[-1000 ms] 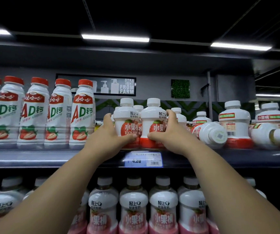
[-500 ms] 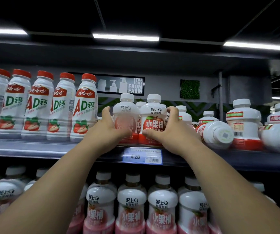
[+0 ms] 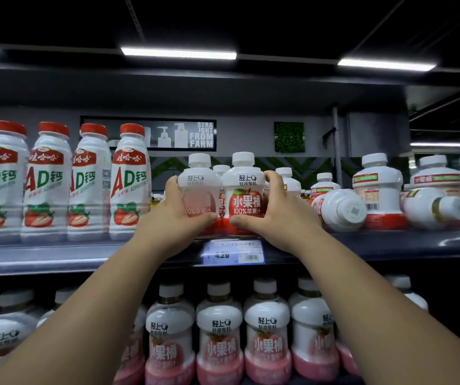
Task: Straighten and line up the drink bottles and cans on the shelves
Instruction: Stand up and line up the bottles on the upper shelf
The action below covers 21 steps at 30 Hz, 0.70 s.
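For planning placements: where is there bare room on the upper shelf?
Narrow gap between the rightmost AD bottle and the juice bottle in the left hand; the shelf's front strip before the toppled bottle. Crowded: right end, lower bottles.

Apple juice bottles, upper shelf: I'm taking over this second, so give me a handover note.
Left hand grips the left apple juice bottle; right hand grips the right apple juice bottle. Both stand upright, side by side, at the front of the upper shelf, above the price tag.
Done: the red-capped bottles on the left stand in a row.
Left: first tipped bottle and second tipped bottle lie on their sides to the right; stand and align them.
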Each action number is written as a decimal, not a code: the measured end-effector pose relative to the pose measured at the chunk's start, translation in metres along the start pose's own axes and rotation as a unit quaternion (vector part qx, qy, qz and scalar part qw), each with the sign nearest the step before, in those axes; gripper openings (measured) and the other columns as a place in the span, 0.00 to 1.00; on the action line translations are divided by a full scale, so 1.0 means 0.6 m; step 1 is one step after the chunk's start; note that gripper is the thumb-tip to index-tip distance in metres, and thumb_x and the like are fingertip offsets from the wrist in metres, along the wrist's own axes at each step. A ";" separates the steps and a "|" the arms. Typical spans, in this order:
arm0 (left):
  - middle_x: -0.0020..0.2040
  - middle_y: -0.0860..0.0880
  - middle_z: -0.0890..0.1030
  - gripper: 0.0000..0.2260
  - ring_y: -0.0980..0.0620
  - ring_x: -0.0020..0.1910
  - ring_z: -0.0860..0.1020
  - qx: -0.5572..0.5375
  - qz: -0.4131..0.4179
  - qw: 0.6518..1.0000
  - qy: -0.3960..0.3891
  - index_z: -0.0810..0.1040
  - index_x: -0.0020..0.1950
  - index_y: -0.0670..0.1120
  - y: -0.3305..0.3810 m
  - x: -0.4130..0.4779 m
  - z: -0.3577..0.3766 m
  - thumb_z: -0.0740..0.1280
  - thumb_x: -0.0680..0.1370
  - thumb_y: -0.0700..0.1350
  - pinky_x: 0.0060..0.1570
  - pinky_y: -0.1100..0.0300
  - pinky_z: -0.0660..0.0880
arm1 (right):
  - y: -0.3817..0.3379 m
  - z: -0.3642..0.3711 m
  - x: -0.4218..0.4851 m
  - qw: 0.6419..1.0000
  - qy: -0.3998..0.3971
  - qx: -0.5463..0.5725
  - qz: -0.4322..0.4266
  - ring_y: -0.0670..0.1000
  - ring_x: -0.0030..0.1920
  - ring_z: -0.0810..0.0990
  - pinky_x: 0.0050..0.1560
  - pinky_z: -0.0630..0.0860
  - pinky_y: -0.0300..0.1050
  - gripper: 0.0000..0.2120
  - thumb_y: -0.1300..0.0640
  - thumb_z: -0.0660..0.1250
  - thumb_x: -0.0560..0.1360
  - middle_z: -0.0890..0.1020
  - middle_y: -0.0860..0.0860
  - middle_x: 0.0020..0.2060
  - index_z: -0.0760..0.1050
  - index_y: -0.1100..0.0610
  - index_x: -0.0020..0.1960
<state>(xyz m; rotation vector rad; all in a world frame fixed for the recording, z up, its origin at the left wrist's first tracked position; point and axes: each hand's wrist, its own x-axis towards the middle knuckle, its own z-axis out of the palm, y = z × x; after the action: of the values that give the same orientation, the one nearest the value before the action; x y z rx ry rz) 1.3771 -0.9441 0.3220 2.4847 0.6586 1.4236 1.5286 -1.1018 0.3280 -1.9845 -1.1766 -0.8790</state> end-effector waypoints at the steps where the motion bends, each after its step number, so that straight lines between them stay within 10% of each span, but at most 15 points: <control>1: 0.64 0.50 0.77 0.42 0.45 0.58 0.79 0.008 0.003 1.000 0.006 0.49 0.75 0.54 0.001 -0.002 0.000 0.70 0.71 0.65 0.58 0.44 0.76 | -0.001 0.001 -0.001 1.000 0.001 -0.008 0.004 0.58 0.60 0.79 0.50 0.73 0.51 0.53 0.22 0.66 0.62 0.78 0.49 0.64 0.50 0.48 0.75; 10: 0.70 0.45 0.66 0.38 0.44 0.66 0.70 -0.023 0.085 0.991 0.101 0.55 0.76 0.54 0.010 -0.026 -0.008 0.70 0.72 0.60 0.64 0.39 0.72 | 0.012 -0.051 -0.025 0.998 -0.008 0.048 -0.026 0.53 0.68 0.72 0.65 0.72 0.54 0.46 0.35 0.73 0.68 0.71 0.49 0.71 0.55 0.47 0.77; 16: 0.69 0.38 0.70 0.32 0.37 0.62 0.71 0.147 0.329 0.924 0.130 0.66 0.71 0.47 0.096 -0.064 0.037 0.62 0.71 0.62 0.60 0.43 0.68 | 0.104 -0.117 -0.070 0.985 0.130 0.098 -0.058 0.48 0.58 0.74 0.60 0.72 0.46 0.28 0.48 0.75 0.70 0.76 0.49 0.59 0.72 0.53 0.67; 21: 0.66 0.46 0.73 0.32 0.45 0.60 0.74 0.082 0.312 0.944 0.074 0.70 0.69 0.49 0.226 -0.072 0.124 0.65 0.69 0.62 0.58 0.52 0.72 | 0.202 -0.140 -0.094 0.973 0.205 0.107 -0.010 0.51 0.60 0.74 0.62 0.71 0.45 0.27 0.52 0.76 0.68 0.76 0.50 0.60 0.73 0.54 0.65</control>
<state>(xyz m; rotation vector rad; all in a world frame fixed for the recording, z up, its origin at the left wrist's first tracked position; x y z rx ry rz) 1.4598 -1.0809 0.3027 2.8886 -0.0180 1.8349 1.5994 -1.2410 0.3051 -1.5282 -1.0044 -1.0613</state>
